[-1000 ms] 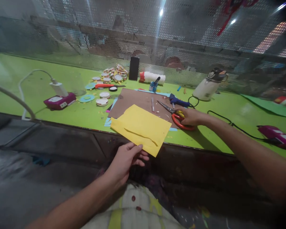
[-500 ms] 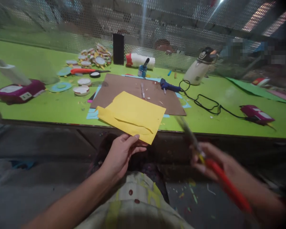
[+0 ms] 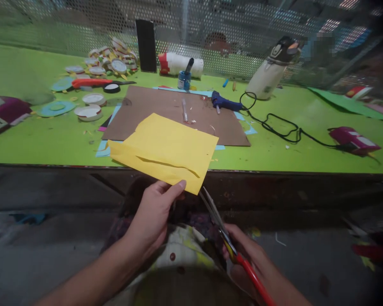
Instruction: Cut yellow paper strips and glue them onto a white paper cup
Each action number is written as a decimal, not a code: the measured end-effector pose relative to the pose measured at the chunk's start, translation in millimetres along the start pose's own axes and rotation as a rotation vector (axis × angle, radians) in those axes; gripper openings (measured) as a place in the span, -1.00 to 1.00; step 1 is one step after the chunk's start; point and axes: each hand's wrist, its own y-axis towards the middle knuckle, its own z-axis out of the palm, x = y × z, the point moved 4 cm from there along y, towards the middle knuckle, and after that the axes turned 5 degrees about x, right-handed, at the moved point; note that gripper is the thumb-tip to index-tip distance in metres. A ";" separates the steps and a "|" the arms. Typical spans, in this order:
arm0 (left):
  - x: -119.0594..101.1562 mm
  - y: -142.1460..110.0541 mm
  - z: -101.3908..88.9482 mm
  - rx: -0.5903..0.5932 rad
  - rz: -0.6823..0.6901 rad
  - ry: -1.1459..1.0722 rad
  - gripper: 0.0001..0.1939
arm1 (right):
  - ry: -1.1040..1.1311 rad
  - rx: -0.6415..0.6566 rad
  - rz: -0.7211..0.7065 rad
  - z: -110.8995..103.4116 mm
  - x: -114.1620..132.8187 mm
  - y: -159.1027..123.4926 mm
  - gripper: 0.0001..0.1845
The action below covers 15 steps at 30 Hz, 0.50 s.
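Note:
A yellow sheet of paper (image 3: pixel 175 144) with a long curved slit near its lower edge is pinched in my left hand (image 3: pixel 156 208), thumb on top. The sheet reaches over the table's front edge, above part of a brown board (image 3: pixel 159 100). My right hand (image 3: pixel 252 255) grips a pair of scissors (image 3: pixel 218 223) with red handles. Their blades are slightly apart, and the tips point up toward the paper's lower right corner, close beside it. Some fingers of both hands are hidden.
On the green table (image 3: pixel 281 157) lie a blue glue gun (image 3: pixel 226 103) with its cord, red-handled scissors (image 3: pixel 92 82) and a pile of round white pieces (image 3: pixel 111 59). Behind stand a blue jar (image 3: pixel 184 80), a black phone-like slab (image 3: pixel 146 46) and a bottle (image 3: pixel 268 76).
My right hand has brought the scissors leftward, up close to the paper's lower right corner. My left hand still holds the paper. The view has shifted slightly.

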 end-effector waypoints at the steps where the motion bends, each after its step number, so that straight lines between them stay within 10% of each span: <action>1: 0.0 -0.9 0.3 0.007 -0.011 0.006 -0.83 | 0.013 -0.013 -0.021 2.2 0.6 2.1 -0.51; 15: -2.2 -15.2 4.6 0.169 -0.059 -0.079 -0.83 | 0.075 -0.115 -0.100 26.8 2.6 11.7 -0.43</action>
